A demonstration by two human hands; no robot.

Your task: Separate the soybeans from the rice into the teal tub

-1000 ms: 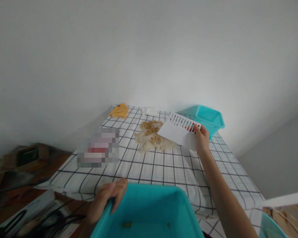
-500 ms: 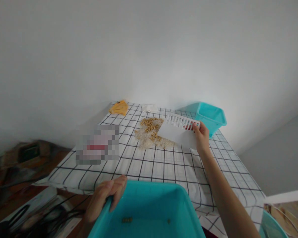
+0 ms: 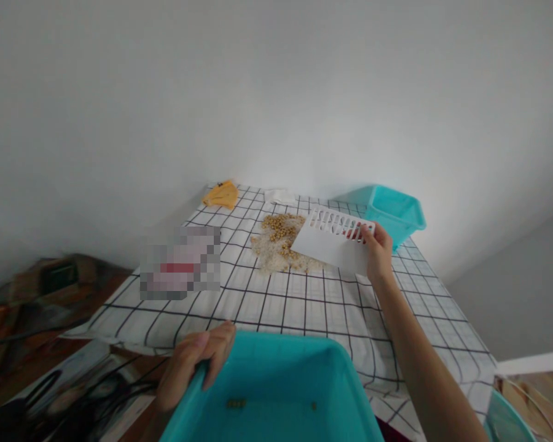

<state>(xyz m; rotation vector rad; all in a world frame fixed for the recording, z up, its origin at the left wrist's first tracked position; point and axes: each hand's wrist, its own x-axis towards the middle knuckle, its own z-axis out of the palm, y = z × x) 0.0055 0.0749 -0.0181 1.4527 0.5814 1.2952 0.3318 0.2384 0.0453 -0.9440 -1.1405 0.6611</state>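
My left hand (image 3: 205, 353) is closed over the left rim of a turquoise plastic bin (image 3: 281, 362) at the table's front edge. A few small yellowish bits lie on the bin's floor. In my right hand (image 3: 376, 248) is a flat white plastic board (image 3: 329, 245) with a row of slots along its far edge, held tilted above the checked cloth. Left of the board spreads a pile of yellow soybeans (image 3: 281, 227) mixed with pale rice-like grains (image 3: 271, 258). The board hides the pile's right part. Something red shows through its slots.
A second turquoise bin (image 3: 396, 212) stands at the back right, behind my right hand. A yellow cloth or bag (image 3: 222, 194) and a white folded piece (image 3: 279, 196) lie by the wall. A blurred-out packet (image 3: 179, 264) lies left. Cables and boxes (image 3: 55, 276) are beyond the left edge.
The view has shifted very slightly. My right hand and the board have barely moved, with the board tilted much as before. My left hand stays on the bin's rim.
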